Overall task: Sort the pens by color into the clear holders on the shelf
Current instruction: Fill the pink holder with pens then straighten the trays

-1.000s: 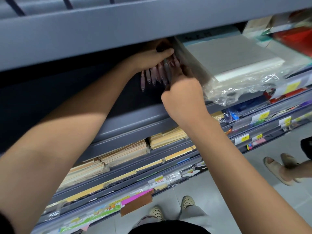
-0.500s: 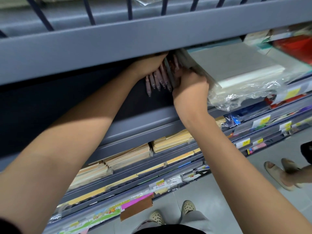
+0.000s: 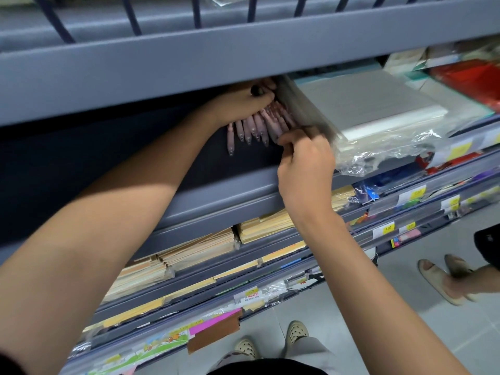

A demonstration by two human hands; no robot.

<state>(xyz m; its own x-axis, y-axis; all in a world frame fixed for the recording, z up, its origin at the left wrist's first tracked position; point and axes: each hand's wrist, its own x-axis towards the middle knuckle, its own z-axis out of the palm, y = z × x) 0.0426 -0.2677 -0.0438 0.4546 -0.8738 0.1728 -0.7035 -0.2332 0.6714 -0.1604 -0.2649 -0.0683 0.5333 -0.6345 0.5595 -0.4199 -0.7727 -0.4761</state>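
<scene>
Several pink pens (image 3: 251, 129) lie fanned out on the dark grey shelf (image 3: 162, 163), tips pointing toward me. My left hand (image 3: 243, 104) reaches under the upper shelf edge and grips their far ends in a bunch. My right hand (image 3: 305, 161) sits just right of the pens, its curled fingers pinching the near edge of a blurred clear divider (image 3: 305, 109) that stands beside the bunch. Whether it also touches a pen is hidden. No other clear holder shows.
A plastic-wrapped grey paper stack (image 3: 373, 104) lies right of the divider, red packs (image 3: 476, 79) beyond. The upper shelf lip (image 3: 243, 47) overhangs my hands. Lower shelves hold envelope stacks (image 3: 194, 250) and price tags. Another person's feet (image 3: 446, 277) stand at right.
My right hand has drawn back toward me along the divider's edge. The pen bunch has spread and slid slightly lower on the shelf, still under my left hand.
</scene>
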